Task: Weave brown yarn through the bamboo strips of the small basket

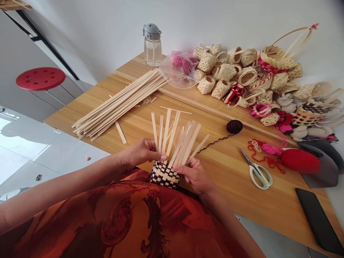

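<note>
A small half-woven basket, patterned in dark brown and pale cream, rests against my lap at the table's near edge. Pale flat strips fan upward from its rim. My left hand pinches the left side of the rim, thumb laid across the strips. On the right side, my right hand grips the rim and strips between thumb and fingers. Dark brown yarn runs from behind the strips to a small ball on the table. The fingers behind the basket are partly hidden.
A bundle of long strips lies at left on the wooden table. Scissors, red yarn and a black phone lie at right. Behind are a bottle and many small woven baskets. A red stool stands left.
</note>
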